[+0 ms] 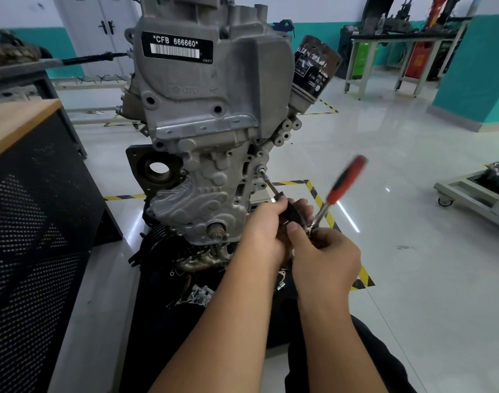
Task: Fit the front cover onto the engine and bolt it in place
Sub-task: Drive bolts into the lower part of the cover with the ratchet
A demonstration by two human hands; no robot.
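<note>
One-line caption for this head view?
Both hands, left hand and right hand, drive a red-handled ratchet on a front cover bolt.

Open floor (398, 154) fills the right half of the frame, giving free passage beside the engine (211, 123). On the left, a perforated black cabinet (35, 222) stands close to the engine, leaving only a narrow strip of floor between them. At upper right the oil filter (313, 66) juts out from the engine's side. A low wheeled cart (475, 194) sits at the right edge, well apart. A table (398, 43) stands at upper right, far back.
</note>
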